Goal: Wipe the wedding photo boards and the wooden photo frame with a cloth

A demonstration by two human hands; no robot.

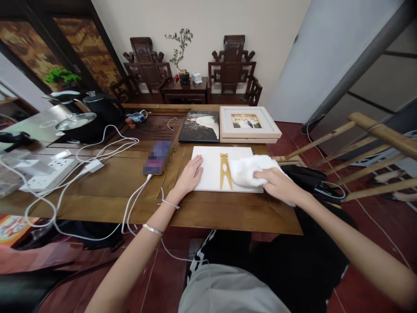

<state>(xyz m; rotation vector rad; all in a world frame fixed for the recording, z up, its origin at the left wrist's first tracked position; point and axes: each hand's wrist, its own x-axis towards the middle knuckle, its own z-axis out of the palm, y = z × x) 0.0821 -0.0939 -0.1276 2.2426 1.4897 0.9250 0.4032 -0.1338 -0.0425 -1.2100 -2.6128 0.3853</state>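
Note:
A flat white panel (208,174), perhaps the back of a picture frame, lies near the table's front edge. A yellow cat-shaped piece (224,171) with two long legs lies at its middle. My left hand (191,174) rests on the panel's left edge, fingers stretched out. Bunched in my right hand (276,182) is a white cloth (246,170), pressed over the panel's right part beside the cat-shaped piece. The cloth hides the panel's right edge and some of my fingers.
Behind the panel lie a dark photo panel (199,127) and a white framed photo (273,126). To the left are a phone (159,157) with a plugged-in cable, a power strip (52,174), tangled white cables and a lidded pot (76,126). A wooden chair (384,134) stands at right.

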